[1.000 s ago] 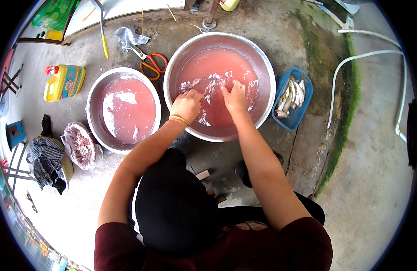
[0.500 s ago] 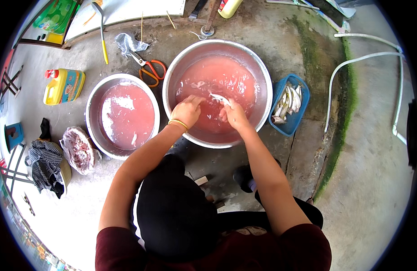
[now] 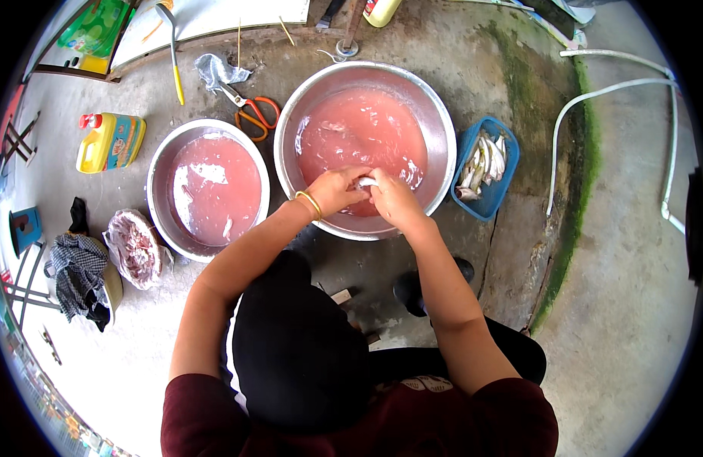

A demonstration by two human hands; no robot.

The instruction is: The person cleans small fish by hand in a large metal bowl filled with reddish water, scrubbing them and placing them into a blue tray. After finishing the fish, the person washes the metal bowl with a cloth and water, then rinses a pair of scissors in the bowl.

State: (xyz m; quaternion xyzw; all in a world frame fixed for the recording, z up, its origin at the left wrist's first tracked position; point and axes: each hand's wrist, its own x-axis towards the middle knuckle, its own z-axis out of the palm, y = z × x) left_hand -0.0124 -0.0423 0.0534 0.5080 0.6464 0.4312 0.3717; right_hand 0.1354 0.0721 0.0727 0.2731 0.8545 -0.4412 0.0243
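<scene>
Over the near part of a large metal basin filled with pinkish water, my two hands meet around a small pale fish. My left hand, with a yellow bangle at its wrist, closes on one side of it. My right hand grips it from the other side, and most of the fish is hidden by the fingers. To the right, a blue plastic basket holds several small silvery fish. A smaller metal basin of pink water with pale bits stands on the left.
Orange-handled scissors lie between the basins, near a crumpled plastic bag. Further left are a yellow jug, a lined bowl of fish scraps and a checked cloth. A white hose curves along the right.
My hands have come together, the left moving right and the right drawing slightly nearer to me with the fish. The fish is now between both hands.
</scene>
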